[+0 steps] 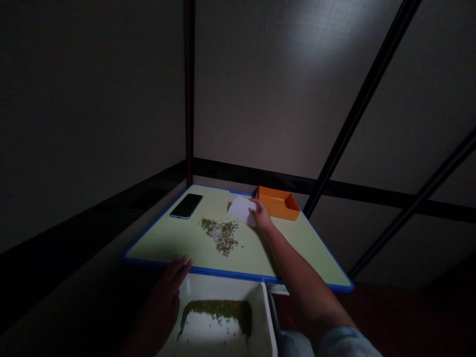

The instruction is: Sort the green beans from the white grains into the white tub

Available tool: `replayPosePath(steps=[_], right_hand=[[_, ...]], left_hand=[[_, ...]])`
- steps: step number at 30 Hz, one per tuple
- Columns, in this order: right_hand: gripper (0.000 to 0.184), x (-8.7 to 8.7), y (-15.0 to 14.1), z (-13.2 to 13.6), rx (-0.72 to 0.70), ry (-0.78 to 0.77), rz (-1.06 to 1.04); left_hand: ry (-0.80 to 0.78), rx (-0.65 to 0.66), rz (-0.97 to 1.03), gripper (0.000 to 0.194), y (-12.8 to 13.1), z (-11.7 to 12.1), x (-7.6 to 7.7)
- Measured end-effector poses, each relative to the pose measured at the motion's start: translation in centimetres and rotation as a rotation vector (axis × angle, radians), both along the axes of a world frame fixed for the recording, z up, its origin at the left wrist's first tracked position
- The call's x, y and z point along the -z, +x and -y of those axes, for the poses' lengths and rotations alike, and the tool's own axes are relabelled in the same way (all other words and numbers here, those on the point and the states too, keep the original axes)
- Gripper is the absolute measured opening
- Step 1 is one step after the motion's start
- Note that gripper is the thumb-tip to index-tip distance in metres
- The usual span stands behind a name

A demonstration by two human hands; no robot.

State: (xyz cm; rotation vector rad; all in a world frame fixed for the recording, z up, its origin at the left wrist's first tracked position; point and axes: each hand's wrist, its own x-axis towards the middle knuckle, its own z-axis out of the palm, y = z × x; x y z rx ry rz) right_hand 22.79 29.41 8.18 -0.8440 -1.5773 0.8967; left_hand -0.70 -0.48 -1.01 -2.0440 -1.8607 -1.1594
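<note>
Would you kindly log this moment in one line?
right hand: holds white card | left hand: at table edge | green bits: table, bin

Table [312,243], one. On it: phone [187,206], one; orange tray [284,214], one; white card [241,208], one; green pile [223,243], one. Before it: bin [269,317], one.

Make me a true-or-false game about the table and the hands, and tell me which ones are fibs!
1. The right hand holds a flat white piece. True.
2. The phone lies inside the orange tray. False: the phone lies on the table, apart from the orange tray.
3. The left hand is at the table's near edge. True.
4. Green bits lie only on the table. False: there are some in the white tub too.
5. The phone's screen is dark. True.
</note>
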Motion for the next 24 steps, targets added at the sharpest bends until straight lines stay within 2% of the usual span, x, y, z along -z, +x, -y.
replayPosePath(steps=[7, 15, 24], right_hand=[[0.034, 1.1, 0.2, 0.0, -0.157, -0.082, -0.016], [0.035, 0.4, 1.6, 2.3, -0.278, -0.161, -0.025], [0.034, 0.7, 2.8, 4.9, -0.291, -0.134, 0.000]], left_hand=[[0.032, -0.050, -0.010, 0.057, -0.1, -0.3, 1.1], [-0.044, -0.041, -0.067, 0.057, -0.3, -0.2, -0.1], [-0.050, -0.055, -0.070, 0.055, 0.1, -0.7, -0.1]])
